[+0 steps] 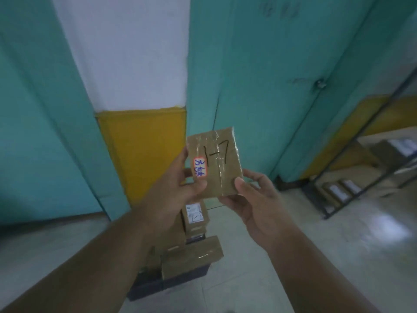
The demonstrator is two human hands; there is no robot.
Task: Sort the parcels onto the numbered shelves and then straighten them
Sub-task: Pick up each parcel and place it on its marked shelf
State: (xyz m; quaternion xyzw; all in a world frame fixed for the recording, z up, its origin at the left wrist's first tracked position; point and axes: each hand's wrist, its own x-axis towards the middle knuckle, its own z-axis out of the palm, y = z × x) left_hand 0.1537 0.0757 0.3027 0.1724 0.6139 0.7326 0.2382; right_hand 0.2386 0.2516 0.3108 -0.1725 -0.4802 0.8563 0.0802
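Observation:
A small flat brown cardboard parcel (pixel 222 154) is held up in front of me, taped, with "1-7" handwritten in black and a small white sticker with blue writing at its left edge. My left hand (pixel 180 186) grips its lower left side, thumb across the front. My right hand (pixel 255 199) holds its lower right corner, thumb on the face and fingers behind. Below the hands, several more brown parcels (pixel 191 256) are piled in a dark crate (pixel 180 281) on the floor.
A dark metal shelf rack (pixel 352 184) stands at the right, holding cardboard parcels on its low levels. Teal wall panels and a white and yellow pillar (pixel 144 143) rise straight ahead. The floor is pale grey concrete.

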